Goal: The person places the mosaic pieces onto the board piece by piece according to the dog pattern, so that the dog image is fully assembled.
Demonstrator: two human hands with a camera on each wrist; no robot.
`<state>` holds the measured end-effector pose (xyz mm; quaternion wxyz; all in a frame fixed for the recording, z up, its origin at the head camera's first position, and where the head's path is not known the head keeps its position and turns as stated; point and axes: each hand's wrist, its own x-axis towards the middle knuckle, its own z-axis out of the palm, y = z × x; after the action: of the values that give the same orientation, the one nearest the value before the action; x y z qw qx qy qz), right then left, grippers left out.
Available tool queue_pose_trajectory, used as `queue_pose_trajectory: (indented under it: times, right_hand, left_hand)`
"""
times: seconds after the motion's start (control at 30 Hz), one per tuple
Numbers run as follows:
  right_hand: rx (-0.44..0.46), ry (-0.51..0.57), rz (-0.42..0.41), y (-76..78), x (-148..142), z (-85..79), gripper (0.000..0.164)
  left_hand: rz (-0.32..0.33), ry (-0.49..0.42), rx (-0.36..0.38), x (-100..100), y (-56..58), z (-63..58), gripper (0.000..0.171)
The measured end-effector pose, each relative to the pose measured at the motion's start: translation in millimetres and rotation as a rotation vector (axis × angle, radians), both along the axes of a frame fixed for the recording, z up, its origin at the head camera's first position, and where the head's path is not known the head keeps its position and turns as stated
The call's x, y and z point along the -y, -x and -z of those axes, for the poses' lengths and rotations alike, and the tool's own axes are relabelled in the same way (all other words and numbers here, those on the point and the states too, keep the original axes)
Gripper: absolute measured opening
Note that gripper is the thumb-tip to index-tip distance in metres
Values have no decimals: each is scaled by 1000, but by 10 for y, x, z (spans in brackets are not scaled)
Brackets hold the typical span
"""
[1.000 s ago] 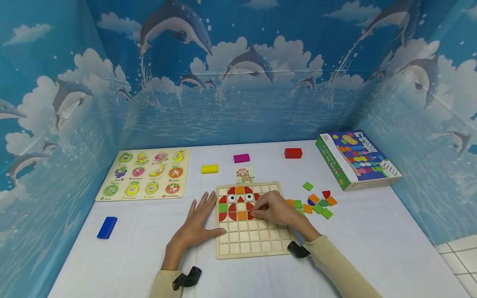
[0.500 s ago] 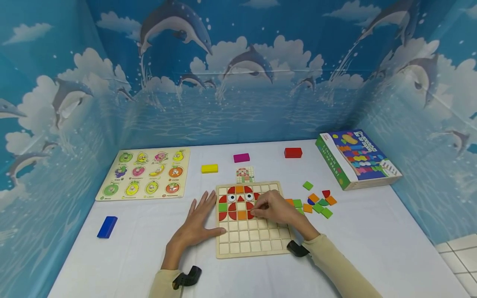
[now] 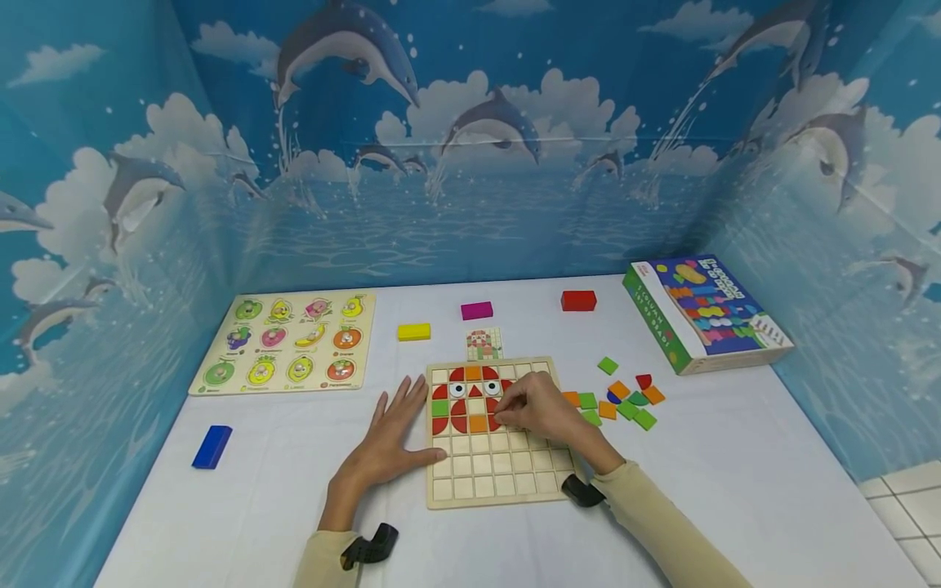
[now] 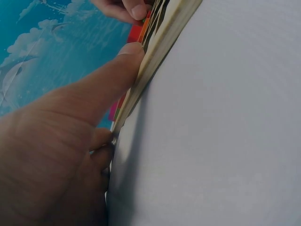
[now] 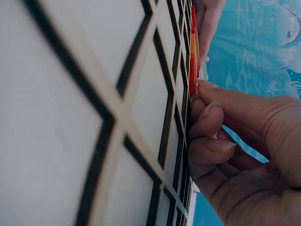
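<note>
A wooden grid board (image 3: 481,490) lies in front of me, its upper left cells filled with red, orange, green and eye-printed tiles. My right hand (image 3: 540,408) is over the board, thumb and index finger pinching a red curved-edge tile (image 3: 492,424) at its cell beside an orange tile (image 3: 478,424). In the right wrist view, red shows right at the thumb tip, and the other fingers are curled in. My left hand (image 3: 393,441) rests at the board's left edge with fingers spread, its thumb (image 4: 131,54) on the frame.
Loose tiles (image 3: 627,411) lie right of the board, a small pattern card (image 3: 483,345) behind it. Farther out are a fruit puzzle board (image 3: 287,343), a game box (image 3: 709,314), and yellow (image 3: 414,332), magenta (image 3: 476,310), red (image 3: 578,300) and blue (image 3: 211,447) blocks.
My right hand has shifted very slightly upward, with its fingertips staying at the red tile. The left hand keeps its place on the board's edge.
</note>
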<state>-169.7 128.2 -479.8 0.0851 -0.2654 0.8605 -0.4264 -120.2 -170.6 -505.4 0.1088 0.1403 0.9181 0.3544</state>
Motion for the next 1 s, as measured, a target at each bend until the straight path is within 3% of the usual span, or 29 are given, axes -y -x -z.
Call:
queue_pose_trajectory:
  times: [0.4, 0.73, 0.87, 1.0]
  right_hand:
    - [12, -16, -53, -14, -29, -11, 10]
    - [-33, -49, -72, -22, -10, -8, 13]
    - [-26, -19, -100, 20, -89, -83, 9]
    - [-34, -12, -62, 91, -360, -213, 7]
  left_hand:
    - [6, -2, -20, -6, 0, -2, 113]
    - [8, 8, 2, 6, -2, -15, 114]
    - [5, 9, 0, 4, -9, -15, 114]
    - [6, -4, 0, -6, -15, -12, 114]
